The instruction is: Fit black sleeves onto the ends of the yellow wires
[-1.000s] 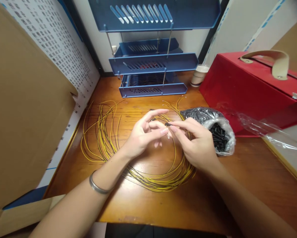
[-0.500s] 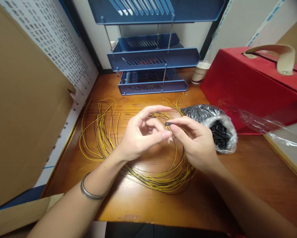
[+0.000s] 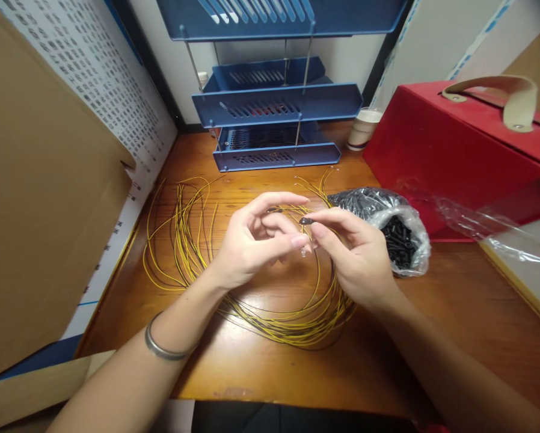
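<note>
Above the middle of the table, my left hand (image 3: 252,243) has its thumb pressed against the fingers on a thin wire, its index finger raised apart. A small shiny metal terminal (image 3: 303,252) shows just below that thumb tip. My right hand (image 3: 360,255) pinches a small black sleeve (image 3: 305,221) between thumb and index finger, close above the left thumb. Whether sleeve and wire touch, I cannot tell. Under both hands a loose coil of yellow and black wires (image 3: 288,331) lies on the table. Behind my right hand is a plastic bag (image 3: 421,225) full of black sleeves (image 3: 397,242).
A blue tiered tray rack (image 3: 276,159) stands at the back, with a paper cup (image 3: 364,129) beside it. To the right is a red box (image 3: 436,162) with a beige handle (image 3: 518,90). Cardboard (image 3: 49,180) rises along the left side of the wooden table (image 3: 234,379).
The black sleeve and my right fingertips have shifted very slightly up. My left hand keeps its pinch, and the view has moved a little.
</note>
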A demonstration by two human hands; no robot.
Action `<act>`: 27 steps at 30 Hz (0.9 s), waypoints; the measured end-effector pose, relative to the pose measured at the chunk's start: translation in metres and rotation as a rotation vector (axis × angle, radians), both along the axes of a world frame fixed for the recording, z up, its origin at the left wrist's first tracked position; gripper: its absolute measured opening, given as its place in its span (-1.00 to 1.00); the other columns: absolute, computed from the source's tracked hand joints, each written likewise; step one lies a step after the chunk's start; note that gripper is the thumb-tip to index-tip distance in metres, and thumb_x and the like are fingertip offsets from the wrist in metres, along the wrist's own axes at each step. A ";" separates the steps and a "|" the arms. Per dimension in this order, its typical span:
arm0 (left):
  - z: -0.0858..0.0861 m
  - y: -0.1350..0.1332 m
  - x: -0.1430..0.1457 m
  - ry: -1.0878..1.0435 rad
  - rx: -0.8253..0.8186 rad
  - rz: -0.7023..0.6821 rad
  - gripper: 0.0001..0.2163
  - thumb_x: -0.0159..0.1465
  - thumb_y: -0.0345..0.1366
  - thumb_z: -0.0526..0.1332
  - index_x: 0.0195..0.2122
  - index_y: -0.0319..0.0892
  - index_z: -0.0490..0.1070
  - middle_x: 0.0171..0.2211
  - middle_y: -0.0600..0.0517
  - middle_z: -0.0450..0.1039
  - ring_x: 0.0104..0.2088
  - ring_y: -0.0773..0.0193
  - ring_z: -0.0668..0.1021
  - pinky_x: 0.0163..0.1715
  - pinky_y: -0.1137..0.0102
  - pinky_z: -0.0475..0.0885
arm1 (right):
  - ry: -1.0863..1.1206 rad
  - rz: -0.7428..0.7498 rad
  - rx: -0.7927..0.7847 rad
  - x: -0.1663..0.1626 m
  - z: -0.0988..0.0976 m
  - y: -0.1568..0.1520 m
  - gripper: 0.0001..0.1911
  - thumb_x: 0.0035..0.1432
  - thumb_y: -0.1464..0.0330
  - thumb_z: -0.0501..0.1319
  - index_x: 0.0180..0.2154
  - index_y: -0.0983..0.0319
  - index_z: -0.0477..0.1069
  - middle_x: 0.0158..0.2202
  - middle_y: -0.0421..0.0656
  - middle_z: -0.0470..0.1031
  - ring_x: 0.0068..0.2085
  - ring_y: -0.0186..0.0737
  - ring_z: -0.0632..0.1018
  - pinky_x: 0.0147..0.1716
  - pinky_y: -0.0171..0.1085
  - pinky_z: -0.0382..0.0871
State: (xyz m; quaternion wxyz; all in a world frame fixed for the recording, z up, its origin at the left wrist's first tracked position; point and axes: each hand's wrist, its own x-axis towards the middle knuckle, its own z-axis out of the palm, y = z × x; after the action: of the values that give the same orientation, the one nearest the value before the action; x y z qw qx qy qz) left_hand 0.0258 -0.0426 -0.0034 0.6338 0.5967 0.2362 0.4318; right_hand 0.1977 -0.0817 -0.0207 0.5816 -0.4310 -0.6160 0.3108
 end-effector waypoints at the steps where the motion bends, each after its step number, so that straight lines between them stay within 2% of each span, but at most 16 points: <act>1: 0.000 0.000 0.000 0.001 -0.009 0.001 -0.57 0.15 -0.29 0.44 0.05 -0.15 0.44 -0.49 0.07 0.58 -0.59 0.38 0.54 -0.64 0.56 0.38 | 0.003 -0.006 -0.008 0.000 0.000 0.000 -0.88 0.28 0.35 0.26 -0.16 0.14 0.55 -0.23 -0.17 0.59 -0.25 -0.26 0.61 -0.21 -0.25 0.55; 11: -0.002 0.003 0.000 -0.042 -0.060 -0.054 -0.60 0.23 -0.26 0.38 0.08 -0.15 0.42 -0.42 0.05 0.59 -0.59 0.44 0.48 -0.59 0.55 0.42 | -0.077 -0.079 0.048 0.001 0.003 0.000 -0.87 0.30 0.40 0.22 -0.17 0.16 0.55 -0.32 -0.19 0.51 -0.31 -0.28 0.54 -0.32 -0.29 0.44; 15: -0.002 0.006 -0.004 -0.063 -0.052 -0.070 -0.59 0.21 -0.32 0.39 0.09 -0.14 0.42 -0.39 0.04 0.59 -0.55 0.44 0.51 -0.56 0.57 0.44 | -0.098 -0.084 0.043 0.002 0.003 0.000 -0.87 0.30 0.38 0.22 -0.17 0.16 0.55 -0.30 -0.17 0.51 -0.29 -0.26 0.53 -0.33 -0.28 0.43; 19: -0.003 0.010 -0.006 -0.010 -0.067 -0.081 -0.56 0.15 -0.36 0.44 0.06 -0.13 0.44 -0.44 0.09 0.56 -0.55 0.44 0.52 -0.59 0.61 0.42 | -0.107 -0.088 0.039 0.003 0.002 0.000 -0.88 0.30 0.37 0.23 -0.17 0.16 0.55 -0.28 -0.16 0.51 -0.25 -0.24 0.53 -0.30 -0.27 0.43; 27: -0.006 0.014 -0.004 0.047 -0.080 -0.091 -0.53 0.12 -0.33 0.46 0.06 -0.17 0.43 -0.50 0.12 0.51 -0.56 0.41 0.53 -0.56 0.54 0.50 | -0.143 -0.112 0.072 0.005 0.002 0.000 -0.89 0.27 0.41 0.25 -0.23 0.16 0.58 -0.29 -0.16 0.56 -0.25 -0.22 0.55 -0.26 -0.22 0.45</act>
State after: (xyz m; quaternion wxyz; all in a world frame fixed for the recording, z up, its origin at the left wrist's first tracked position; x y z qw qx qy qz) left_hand 0.0213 -0.0291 -0.0091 0.6704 0.5908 0.2408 0.3789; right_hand 0.2024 -0.0818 -0.0190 0.5675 -0.4649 -0.6416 0.2238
